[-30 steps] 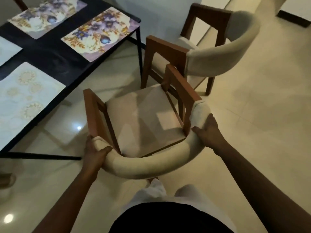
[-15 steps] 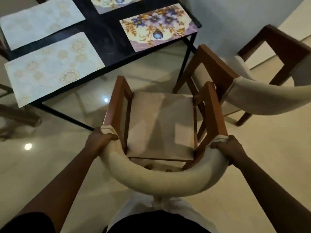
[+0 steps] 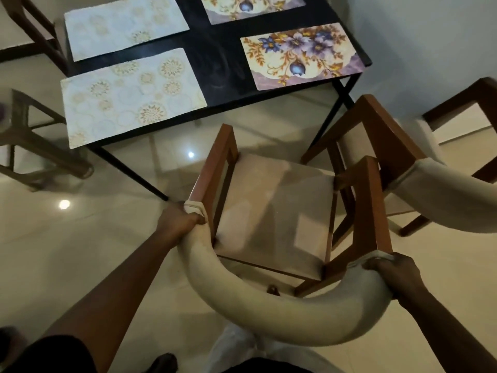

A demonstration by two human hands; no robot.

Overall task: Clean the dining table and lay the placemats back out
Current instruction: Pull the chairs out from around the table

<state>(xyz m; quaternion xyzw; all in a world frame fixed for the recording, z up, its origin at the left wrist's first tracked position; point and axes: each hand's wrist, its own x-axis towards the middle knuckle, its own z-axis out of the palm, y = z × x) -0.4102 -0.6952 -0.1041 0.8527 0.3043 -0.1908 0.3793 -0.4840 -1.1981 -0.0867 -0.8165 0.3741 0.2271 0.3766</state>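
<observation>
A black dining table [image 3: 223, 53] fills the upper middle, with several placemats laid flat on it. Two are pale with gold medallions [image 3: 129, 95], [image 3: 123, 25]. Two are floral purple and gold [image 3: 298, 55], [image 3: 250, 6]. In front of me stands a wooden chair [image 3: 271, 211] with a beige seat and a curved padded backrest. My left hand [image 3: 178, 223] grips the backrest's left end. My right hand [image 3: 394, 277] grips its right end. The chair's front faces the table's near edge, a short gap away.
A second matching chair [image 3: 376, 146] stands close on the right, its frame touching or nearly touching the one I hold. A brown plastic chair [image 3: 35, 146] sits at the left, another chair [image 3: 32, 28] at top left. Glossy tiled floor [image 3: 94, 238] lies around.
The chair has swung round to face the table and moved closer to it. The view has shifted so that more of the tabletop and all the placemats show. Both hands have kept their grip.
</observation>
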